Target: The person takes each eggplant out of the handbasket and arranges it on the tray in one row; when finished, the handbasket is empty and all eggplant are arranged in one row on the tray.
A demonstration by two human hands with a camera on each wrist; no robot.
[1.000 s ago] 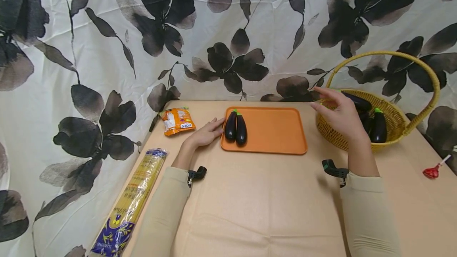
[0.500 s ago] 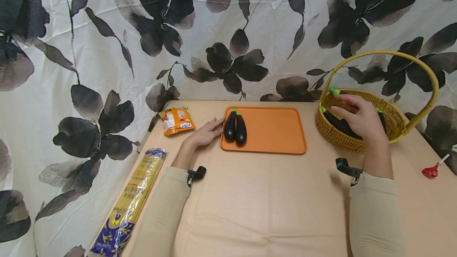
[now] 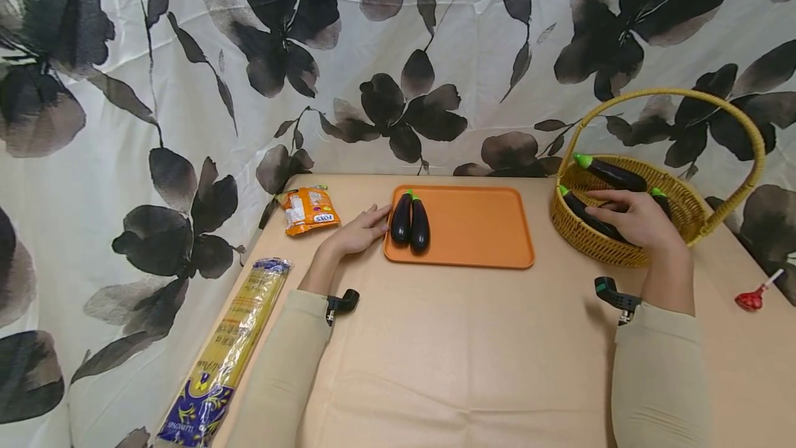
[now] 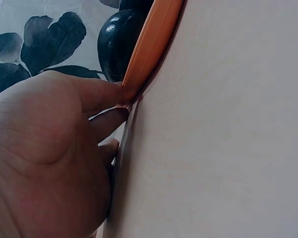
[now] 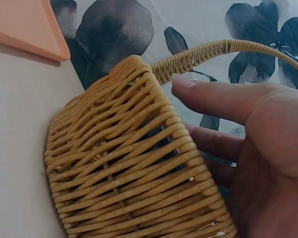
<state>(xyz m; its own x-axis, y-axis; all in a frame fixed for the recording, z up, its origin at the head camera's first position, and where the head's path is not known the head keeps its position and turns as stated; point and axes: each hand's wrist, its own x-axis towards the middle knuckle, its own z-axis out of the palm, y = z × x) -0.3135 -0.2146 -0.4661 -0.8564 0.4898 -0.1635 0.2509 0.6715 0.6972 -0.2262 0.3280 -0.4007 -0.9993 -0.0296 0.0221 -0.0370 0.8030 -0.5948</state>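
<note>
My left hand (image 3: 357,232) lies on the table with its fingertips at the left edge of an orange tray (image 3: 472,227); in the left wrist view, the fingers (image 4: 102,94) meet the tray's rim. Two eggplants (image 3: 410,223) lie side by side at the tray's left end. On the right, my right hand (image 3: 640,220) reaches into a yellow wicker basket (image 3: 575,244), thumb and fingers apart. Its thumb (image 5: 208,96) is nearly straight above the rim. Around this hand are a front eggplant (image 3: 587,214), a back eggplant (image 3: 616,175) and another eggplant (image 3: 661,200), partly hidden by it.
An orange snack packet (image 3: 311,211) sits left of the tray. A long spaghetti pack (image 3: 226,351) runs along the table's left edge. A red lollipop (image 3: 750,299) lies at far right. The basket's tall handle (image 3: 678,92) arches overhead, and a floral cloth (image 3: 385,33) hangs behind.
My right hand has moved rightward and down, from the basket's left rim into the basket. More of the eggplants inside shows now. The left hand and the tray stay put.
</note>
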